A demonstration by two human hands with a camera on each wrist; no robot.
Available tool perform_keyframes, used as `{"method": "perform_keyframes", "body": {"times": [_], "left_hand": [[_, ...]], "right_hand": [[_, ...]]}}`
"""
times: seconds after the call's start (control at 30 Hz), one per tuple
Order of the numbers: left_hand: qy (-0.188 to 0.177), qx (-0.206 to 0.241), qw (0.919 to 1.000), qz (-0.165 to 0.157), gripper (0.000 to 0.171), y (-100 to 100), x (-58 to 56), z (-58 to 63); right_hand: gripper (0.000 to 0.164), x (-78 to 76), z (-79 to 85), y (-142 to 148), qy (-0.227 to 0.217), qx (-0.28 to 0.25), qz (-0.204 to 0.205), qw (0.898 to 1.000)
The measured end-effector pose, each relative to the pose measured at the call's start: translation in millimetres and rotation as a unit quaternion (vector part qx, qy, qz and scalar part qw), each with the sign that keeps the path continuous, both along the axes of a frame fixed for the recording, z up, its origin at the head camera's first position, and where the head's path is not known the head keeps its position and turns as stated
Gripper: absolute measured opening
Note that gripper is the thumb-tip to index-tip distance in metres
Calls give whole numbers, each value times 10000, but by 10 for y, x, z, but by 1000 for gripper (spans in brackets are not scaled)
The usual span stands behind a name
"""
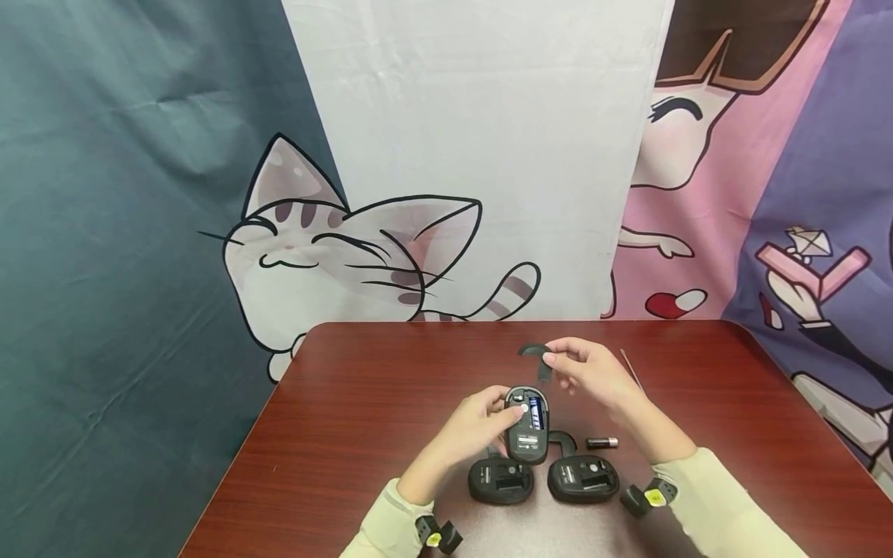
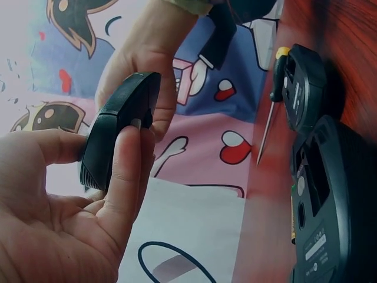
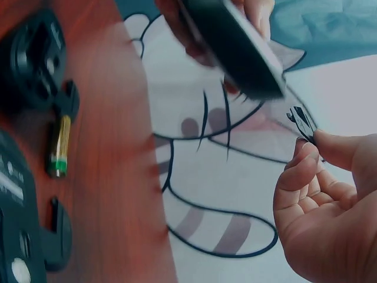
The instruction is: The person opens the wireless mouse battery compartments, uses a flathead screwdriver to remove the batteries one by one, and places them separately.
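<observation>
My left hand (image 1: 481, 422) grips a black computer mouse (image 1: 527, 442), its underside facing the head camera and the thumb lying across it. A blue battery (image 1: 536, 413) sits in the mouse's uncovered compartment. Farther back and to the right, my right hand (image 1: 589, 372) pinches a thin black battery cover (image 1: 537, 351) between thumb and fingers, apart from the mouse. The right wrist view shows the cover (image 3: 303, 124) edge-on at the fingertips. In the left wrist view the held mouse (image 2: 115, 130) appears from the side, overlapping part of my right hand.
Two more black mice, one left (image 1: 501, 482) and one right (image 1: 583, 479), lie underside up with uncovered compartments. A loose cover (image 1: 563, 442) lies behind the right one, beside a battery (image 1: 601, 443). A screwdriver (image 2: 274, 88) lies on the table (image 1: 335, 465).
</observation>
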State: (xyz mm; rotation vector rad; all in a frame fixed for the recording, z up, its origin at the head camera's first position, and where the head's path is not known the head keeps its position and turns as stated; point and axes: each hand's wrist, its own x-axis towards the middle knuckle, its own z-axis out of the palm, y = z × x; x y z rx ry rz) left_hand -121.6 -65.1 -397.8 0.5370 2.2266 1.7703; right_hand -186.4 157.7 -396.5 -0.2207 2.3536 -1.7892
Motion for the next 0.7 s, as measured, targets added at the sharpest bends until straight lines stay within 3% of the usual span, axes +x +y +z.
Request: {"method": "perform_keyframes", "body": {"times": [0.2,0.47,0.7], "left_hand": [[68,15,10000,-1,28,-24,-24,-55],[37,91,9999,129,26,-48,-153,-311],[-19,180,9996,201,26,-70,-167,-354]], "right_hand": [[44,-184,-111,58,-92,204,-95,9997],[43,-364,-316,133,-290,426,-188,9985],[43,-508,-486,202,-415,521,-251,9975]]}}
